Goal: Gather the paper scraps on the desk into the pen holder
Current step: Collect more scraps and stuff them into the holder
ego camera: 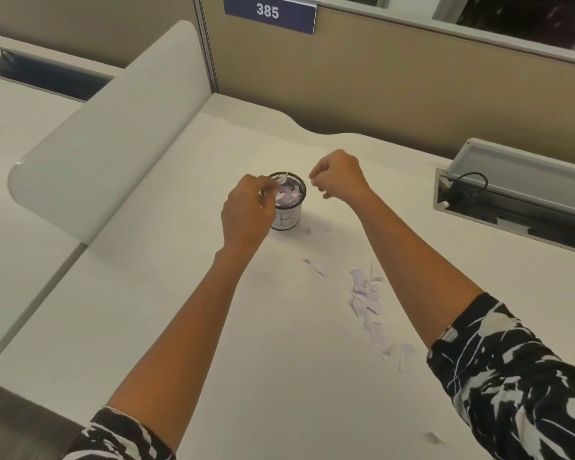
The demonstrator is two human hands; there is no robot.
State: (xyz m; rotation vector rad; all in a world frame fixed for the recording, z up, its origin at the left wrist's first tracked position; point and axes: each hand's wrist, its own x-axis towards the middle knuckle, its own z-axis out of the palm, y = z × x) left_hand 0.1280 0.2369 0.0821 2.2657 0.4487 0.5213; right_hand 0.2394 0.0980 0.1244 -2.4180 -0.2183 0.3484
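scraps going into the holder

holder (287, 207) stands mid-desk, already heaped with paper. left hand (246, 214) hovers at its left rim, fingers pinched on a thin scrap (283, 179) over the mouth, probably so it falls inside. right hand (341, 175) hangs just right of the holder, loosely curled; whether it holds anything i cannot tell. more scraps (365, 293) lie on the desk (213, 327) nearer, to the right, so the job looks partly done.

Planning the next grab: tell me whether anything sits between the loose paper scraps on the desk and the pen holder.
Nothing visible does. The pile of pale paper scraps and the black mesh pen holder are separated only by bare white desk; the right forearm is beside that path.
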